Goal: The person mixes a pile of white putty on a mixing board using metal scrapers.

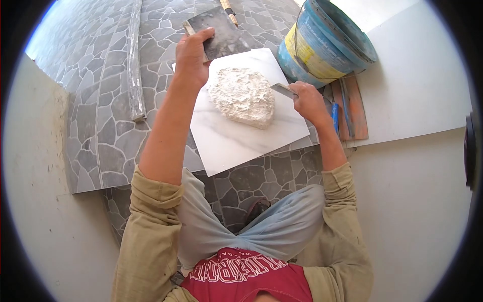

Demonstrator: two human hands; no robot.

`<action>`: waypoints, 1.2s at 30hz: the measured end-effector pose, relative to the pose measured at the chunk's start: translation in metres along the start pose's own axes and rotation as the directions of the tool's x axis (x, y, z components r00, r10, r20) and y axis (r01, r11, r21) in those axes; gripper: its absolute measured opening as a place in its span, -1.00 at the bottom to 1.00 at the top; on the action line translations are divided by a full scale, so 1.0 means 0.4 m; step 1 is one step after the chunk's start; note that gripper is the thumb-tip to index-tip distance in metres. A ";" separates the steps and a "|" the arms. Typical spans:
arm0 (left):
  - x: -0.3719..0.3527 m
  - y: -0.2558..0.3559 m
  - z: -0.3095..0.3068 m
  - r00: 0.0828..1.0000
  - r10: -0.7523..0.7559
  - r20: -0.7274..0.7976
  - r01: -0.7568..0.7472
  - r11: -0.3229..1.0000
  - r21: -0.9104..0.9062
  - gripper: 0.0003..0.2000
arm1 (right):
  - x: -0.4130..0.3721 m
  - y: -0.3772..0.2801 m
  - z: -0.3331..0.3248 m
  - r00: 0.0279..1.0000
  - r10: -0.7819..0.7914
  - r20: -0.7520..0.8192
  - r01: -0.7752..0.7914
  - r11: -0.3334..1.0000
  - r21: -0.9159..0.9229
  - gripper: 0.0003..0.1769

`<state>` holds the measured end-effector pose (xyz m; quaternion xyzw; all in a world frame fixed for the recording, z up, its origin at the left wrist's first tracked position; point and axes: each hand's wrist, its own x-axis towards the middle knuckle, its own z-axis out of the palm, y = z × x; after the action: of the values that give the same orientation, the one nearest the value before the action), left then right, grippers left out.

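Observation:
A mound of rough white paste lies on a white marbled tile. My left hand is closed on the edge of a dark, smeared rectangular plate, held up beyond the paste's upper left side. My right hand grips a small flat metal scraper, whose blade is beside the right edge of the paste. Whether the blade touches the paste I cannot tell.
A blue bucket with a yellow label stands at the upper right. Beside it lie an orange-brown board and a blue-handled tool. A long grey bar lies at the left. A brush-like tool is at the top.

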<state>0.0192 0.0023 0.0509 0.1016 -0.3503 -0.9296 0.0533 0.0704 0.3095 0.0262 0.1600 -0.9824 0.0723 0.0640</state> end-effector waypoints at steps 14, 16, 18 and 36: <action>0.001 -0.002 -0.012 0.999 -0.016 -0.029 0.017 0.998 0.067 -0.65 | 0.135 -0.063 0.015 0.978 -0.067 0.198 0.110 0.970 -0.216 -0.63; 0.001 0.011 -0.014 1.000 0.005 -0.027 -0.004 0.999 0.040 -0.65 | 0.154 -0.098 0.013 0.931 -0.234 0.279 0.300 0.928 -0.222 -0.66; -0.002 0.024 -0.016 0.999 0.015 -0.031 -0.014 1.000 0.017 -0.66 | 0.181 -0.103 -0.019 0.918 -0.141 0.370 0.246 0.935 -0.255 -0.69; 0.008 0.039 -0.025 0.994 -0.003 -0.105 -0.003 0.998 -0.056 -0.66 | 0.268 -0.077 0.097 0.887 -0.273 0.372 0.388 0.878 -0.282 -0.67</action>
<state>0.0186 -0.0163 0.0536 0.1489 -0.3210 -0.9323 0.0745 -0.0246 0.2415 0.0079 0.3232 -0.9338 -0.1419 -0.0581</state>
